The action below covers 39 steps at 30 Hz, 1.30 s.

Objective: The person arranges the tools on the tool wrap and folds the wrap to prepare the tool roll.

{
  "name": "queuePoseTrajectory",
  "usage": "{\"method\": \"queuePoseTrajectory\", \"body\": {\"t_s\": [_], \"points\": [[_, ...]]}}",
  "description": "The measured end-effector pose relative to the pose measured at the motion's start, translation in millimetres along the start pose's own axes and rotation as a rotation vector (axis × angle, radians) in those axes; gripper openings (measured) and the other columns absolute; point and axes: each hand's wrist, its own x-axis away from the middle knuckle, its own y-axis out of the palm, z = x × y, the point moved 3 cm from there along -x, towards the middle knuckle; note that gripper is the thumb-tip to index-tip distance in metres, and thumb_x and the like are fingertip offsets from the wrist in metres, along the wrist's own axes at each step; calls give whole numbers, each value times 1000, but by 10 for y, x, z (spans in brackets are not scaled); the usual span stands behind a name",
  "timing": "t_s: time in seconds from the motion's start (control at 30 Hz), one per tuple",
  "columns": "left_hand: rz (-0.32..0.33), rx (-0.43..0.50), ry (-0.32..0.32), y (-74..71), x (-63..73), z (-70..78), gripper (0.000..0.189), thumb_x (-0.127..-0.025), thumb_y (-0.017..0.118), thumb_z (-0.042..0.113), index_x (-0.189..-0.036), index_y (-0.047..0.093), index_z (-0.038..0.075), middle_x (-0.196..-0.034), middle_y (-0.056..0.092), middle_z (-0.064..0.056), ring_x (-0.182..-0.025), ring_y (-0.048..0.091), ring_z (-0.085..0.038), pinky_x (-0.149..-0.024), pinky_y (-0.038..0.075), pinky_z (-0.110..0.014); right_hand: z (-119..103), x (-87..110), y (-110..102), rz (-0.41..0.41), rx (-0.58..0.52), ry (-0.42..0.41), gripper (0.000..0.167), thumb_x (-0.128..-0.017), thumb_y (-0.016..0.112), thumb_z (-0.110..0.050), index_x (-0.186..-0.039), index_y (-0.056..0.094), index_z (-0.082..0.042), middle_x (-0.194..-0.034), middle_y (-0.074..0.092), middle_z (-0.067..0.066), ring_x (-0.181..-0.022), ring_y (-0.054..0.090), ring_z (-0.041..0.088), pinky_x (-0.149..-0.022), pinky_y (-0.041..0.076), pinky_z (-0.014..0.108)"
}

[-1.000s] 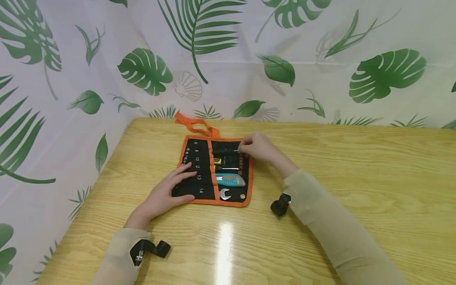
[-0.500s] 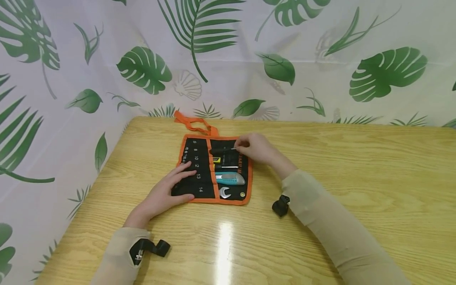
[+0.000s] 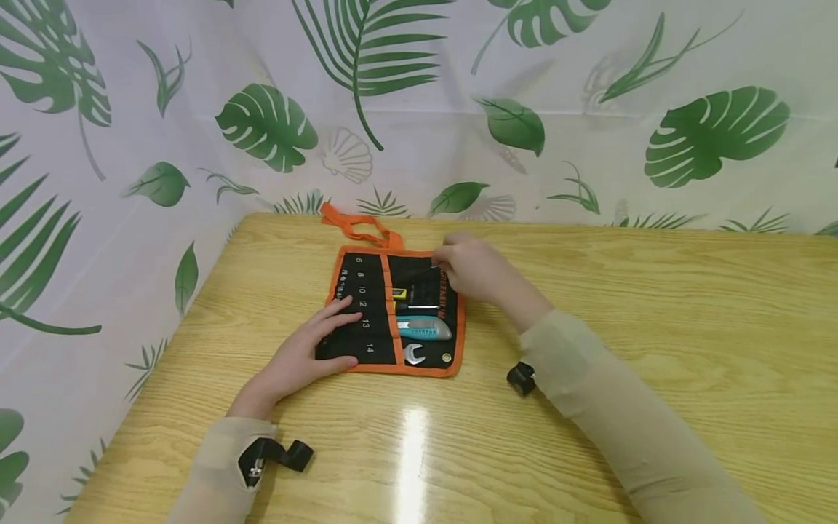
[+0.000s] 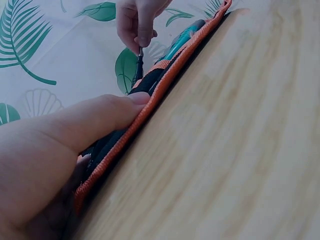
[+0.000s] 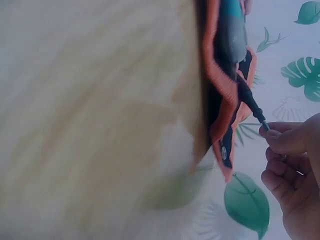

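Observation:
A black tool roll (image 3: 366, 368) with orange trim lies unrolled on the table. My left hand (image 3: 297, 356) rests on its numbered pocket side with fingers spread, the thumb (image 4: 131, 102) on the orange edge. At the far right of the roll, my right hand (image 3: 474, 268) pinches the thin metal shaft of a black-handled screwdriver (image 5: 251, 101) between thumb and fingertips. The screwdriver's handle end sits down in a pocket, its lower part hidden, and it stands tilted. Beside it in the pockets are a yellow-marked tool (image 3: 399, 294), a teal utility knife (image 3: 425, 329) and an open-end wrench (image 3: 413, 354).
Orange tie straps (image 3: 358, 227) trail from the roll toward the table's back edge. The wooden table (image 3: 655, 327) extends right and toward me. A leaf-print sheet (image 3: 406, 167) hangs behind and to the left. Black bands (image 3: 521, 378) hang at both wrists.
My right hand has shifted slightly toward the back edge and turned, with the screwdriver's shaft still between its fingertips. My left hand has stayed in place on the roll.

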Motion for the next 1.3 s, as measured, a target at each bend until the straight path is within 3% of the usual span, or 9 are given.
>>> {"method": "queuePoseTrajectory", "body": {"t_s": [0.2, 0.7, 0.97, 1.3], "points": [[1, 6, 4, -1, 1, -16, 65, -83, 73, 40, -142, 47, 30, -156, 19, 13, -144, 13, -18, -110, 21, -54, -112, -60, -20, -46, 10, -25, 22, -90, 53, 2, -100, 72, -5, -91, 60, 8, -85, 55, 24, -83, 49, 37], [-3, 24, -12, -11, 24, -2, 65, -83, 74, 38, -142, 47, 29, -156, 19, 13, -144, 12, -18, -110, 21, -54, -43, -137, 109, -94, -161, 103, 22, -93, 52, -2, -101, 73, -1, -99, 67, 12, -91, 60, 25, -84, 50, 39], [-3, 27, -10, -11, 19, 3, 65, -83, 74, 38, -142, 47, 29, -157, 19, 12, -144, 12, -18, -111, 20, -54, -6, -135, 187, -153, -105, 108, 16, -93, 59, -6, -103, 71, -2, -99, 67, 12, -89, 61, 24, -82, 50, 37], [-4, 11, 2, -10, 3, 13, 65, -83, 73, 39, -142, 47, 29, -157, 19, 10, -144, 13, -19, -110, 21, -54, -139, -233, 252, -194, -16, 53, 16, -91, 62, -10, -103, 70, -3, -102, 66, 11, -93, 61, 24, -86, 49, 37]]}}
